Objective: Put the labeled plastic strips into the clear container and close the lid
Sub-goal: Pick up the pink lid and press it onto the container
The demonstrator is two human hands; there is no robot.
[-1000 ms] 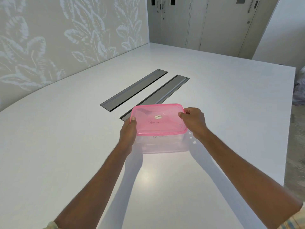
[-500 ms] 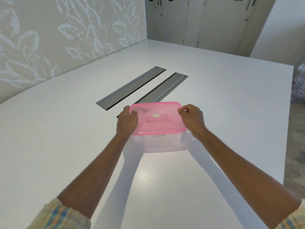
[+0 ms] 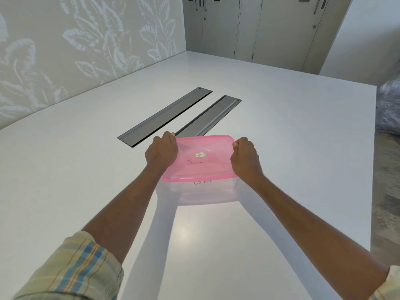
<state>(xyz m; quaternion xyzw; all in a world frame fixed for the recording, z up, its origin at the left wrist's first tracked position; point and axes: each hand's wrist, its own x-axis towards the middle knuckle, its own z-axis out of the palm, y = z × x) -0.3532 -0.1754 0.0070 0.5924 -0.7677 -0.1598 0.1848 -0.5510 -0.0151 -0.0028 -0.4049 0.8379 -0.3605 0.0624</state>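
Observation:
A clear container [image 3: 203, 191] stands on the white table [image 3: 86, 169] in front of me, with a translucent pink lid [image 3: 203, 156] lying on top of it. Handwritten words show through the plastic, "PENGUIN" under the lid and "OSTRICH" [image 3: 203, 182] at the front wall, from labeled strips inside. My left hand [image 3: 161, 151] presses on the lid's left edge, fingers curled over the far left corner. On the right edge sits my right hand [image 3: 244, 155], its fingers curled on the far right corner.
Two long grey cable slots [image 3: 164, 116] [image 3: 207, 116] are set into the table just beyond the container. A patterned wall runs along the left, cupboard doors at the back. The table's right edge [image 3: 373, 148] drops to the floor, where a plastic bag [image 3: 389, 109] lies.
Both hands slid along the lid's sides toward its far corners. The view shifted a little, and my left sleeve came into sight.

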